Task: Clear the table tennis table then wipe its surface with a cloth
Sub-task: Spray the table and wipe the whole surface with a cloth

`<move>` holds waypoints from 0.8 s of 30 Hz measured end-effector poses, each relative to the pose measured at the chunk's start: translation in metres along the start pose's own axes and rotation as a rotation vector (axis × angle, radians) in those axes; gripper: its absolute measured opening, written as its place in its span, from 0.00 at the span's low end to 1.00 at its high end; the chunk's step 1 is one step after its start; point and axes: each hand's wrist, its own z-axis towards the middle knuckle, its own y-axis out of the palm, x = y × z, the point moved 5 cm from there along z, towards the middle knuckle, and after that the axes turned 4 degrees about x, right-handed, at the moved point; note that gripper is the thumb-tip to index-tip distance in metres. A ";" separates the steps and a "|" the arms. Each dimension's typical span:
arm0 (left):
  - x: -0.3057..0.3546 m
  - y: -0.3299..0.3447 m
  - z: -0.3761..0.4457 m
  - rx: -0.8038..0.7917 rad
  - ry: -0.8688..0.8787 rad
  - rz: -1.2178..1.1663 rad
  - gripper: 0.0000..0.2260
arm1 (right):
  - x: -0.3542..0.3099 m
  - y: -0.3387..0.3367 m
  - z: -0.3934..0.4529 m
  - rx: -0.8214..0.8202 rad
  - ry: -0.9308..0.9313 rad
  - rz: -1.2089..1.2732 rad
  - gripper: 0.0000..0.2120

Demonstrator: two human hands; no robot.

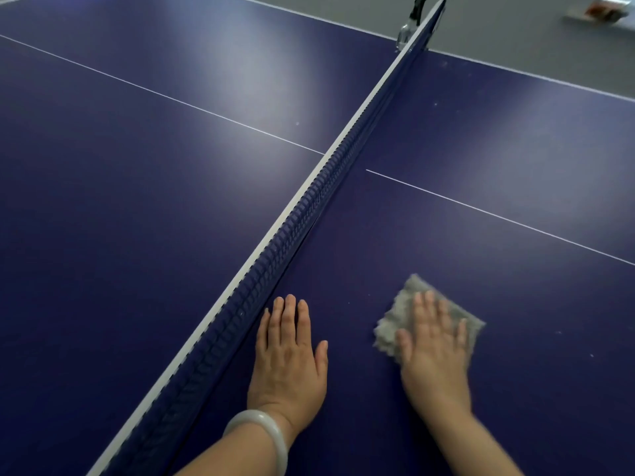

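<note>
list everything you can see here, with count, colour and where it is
table tennis table: one, dark blue with white lines, fills the view
net: one, blue with white top band, diagonal across the table
net clamp: one, black and silver, far end of the net
cloth: one, grey, on the table right of the net, under the right hand
floor: grey, beyond the table
blurred object: one, whitish, on the floor, top right
bangle: one, pale, left wrist
left hand: flat on the table beside the net
right hand: flat, pressing the cloth
</note>
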 end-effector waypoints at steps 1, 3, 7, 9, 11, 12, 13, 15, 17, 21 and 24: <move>0.000 0.000 0.000 -0.002 0.001 -0.002 0.29 | -0.021 0.003 -0.010 -0.007 -0.108 0.002 0.30; 0.000 0.000 -0.001 -0.015 0.001 0.002 0.29 | -0.056 0.009 -0.009 -0.066 -0.308 0.018 0.27; -0.001 -0.001 -0.001 -0.019 -0.011 0.011 0.29 | -0.054 0.015 0.070 -0.132 -0.407 -0.063 0.29; 0.000 -0.001 -0.001 -0.005 -0.015 0.015 0.29 | -0.009 0.012 0.111 -0.185 -0.053 -0.070 0.28; -0.001 -0.001 -0.002 0.002 -0.011 0.018 0.29 | 0.023 0.005 0.115 -0.187 0.246 -0.014 0.27; -0.001 -0.001 -0.001 0.005 -0.008 0.015 0.29 | 0.022 0.004 0.106 -0.174 0.276 -0.006 0.27; -0.001 -0.001 -0.001 0.011 -0.005 0.012 0.29 | 0.011 0.005 0.092 -0.144 0.223 -0.027 0.28; 0.000 -0.002 0.000 0.017 -0.004 0.010 0.29 | -0.031 0.012 0.059 -0.089 -0.038 -0.045 0.29; 0.000 -0.002 0.000 0.010 -0.004 0.010 0.29 | -0.072 0.017 0.042 -0.133 -0.297 -0.030 0.30; 0.000 -0.002 -0.001 0.027 0.005 0.016 0.28 | -0.079 0.023 0.103 -0.234 -0.456 -0.025 0.34; 0.000 -0.002 -0.001 0.032 0.009 0.008 0.28 | -0.010 0.019 0.168 -0.182 -0.080 -0.048 0.27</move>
